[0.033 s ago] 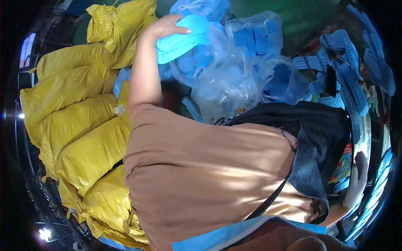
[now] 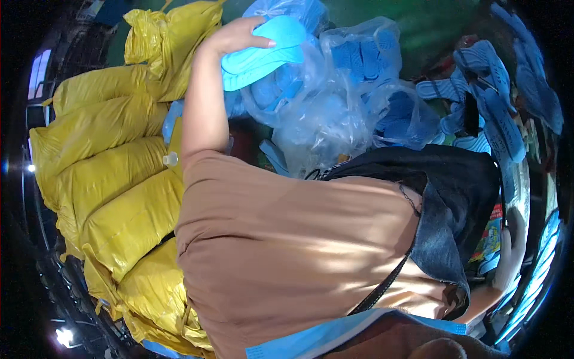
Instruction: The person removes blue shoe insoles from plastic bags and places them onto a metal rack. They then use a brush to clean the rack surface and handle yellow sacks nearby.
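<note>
At the upper left my left hand [image 2: 239, 37] is closed on a small stack of bright blue shoe soles [image 2: 263, 58], thumb on top and palm along their edge. The stack is held over clear plastic bags [image 2: 326, 122] with more blue soles [image 2: 365, 55] in them. My right hand [image 2: 509, 254] is far over at the right edge, pale in strong light, its fingers stretched out and with nothing seen in them. Close by it lie loose blue soles [image 2: 501, 125]; the fisheye rim bends that area.
Several full yellow sacks [image 2: 113, 149] are piled along the left, with a tied one [image 2: 173, 39] at the top. A dark bag [image 2: 448, 191] lies at my right side. The green floor [image 2: 427, 27] shows at the back. My brown shirt and a blue face mask [image 2: 335, 335] cover the lower middle.
My left hand and the blue soles in it have shifted very slightly to the right. My right hand sits a little lower.
</note>
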The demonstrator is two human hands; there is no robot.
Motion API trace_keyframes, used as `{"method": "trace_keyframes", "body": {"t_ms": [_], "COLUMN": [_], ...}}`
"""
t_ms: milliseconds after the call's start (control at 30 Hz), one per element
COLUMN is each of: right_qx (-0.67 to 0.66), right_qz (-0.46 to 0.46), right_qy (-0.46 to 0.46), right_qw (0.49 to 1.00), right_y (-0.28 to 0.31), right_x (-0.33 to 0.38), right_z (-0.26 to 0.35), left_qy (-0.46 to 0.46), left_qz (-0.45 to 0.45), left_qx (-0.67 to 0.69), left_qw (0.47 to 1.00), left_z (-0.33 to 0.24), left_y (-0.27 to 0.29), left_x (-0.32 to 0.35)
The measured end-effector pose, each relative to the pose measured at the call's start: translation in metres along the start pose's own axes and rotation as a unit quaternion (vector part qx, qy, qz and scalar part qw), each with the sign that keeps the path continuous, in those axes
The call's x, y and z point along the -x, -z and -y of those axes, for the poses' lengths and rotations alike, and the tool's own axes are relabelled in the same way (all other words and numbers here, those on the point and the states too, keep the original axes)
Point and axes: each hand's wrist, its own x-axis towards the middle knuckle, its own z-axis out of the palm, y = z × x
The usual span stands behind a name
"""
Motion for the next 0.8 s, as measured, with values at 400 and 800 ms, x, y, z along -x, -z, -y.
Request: {"method": "trace_keyframes", "body": {"t_ms": [400,800], "right_qx": [-0.526,-0.694], "right_qz": [0.105,-0.266], "right_qy": [0.027,-0.076], "right_qw": [0.843,0.665], "right_y": [-0.115,-0.054], "right_x": [-0.074,0.037], "right_z": [0.041,-0.077], "left_qy": [-0.371,-0.276], "left_qz": [0.033,0.28], "left_qx": [0.323,0.686], "left_qw": [0.87,0.613], "left_z": [-0.329,-0.412], "left_y": [-0.081,-0.179], "left_x": [-0.064,-0.046]}}
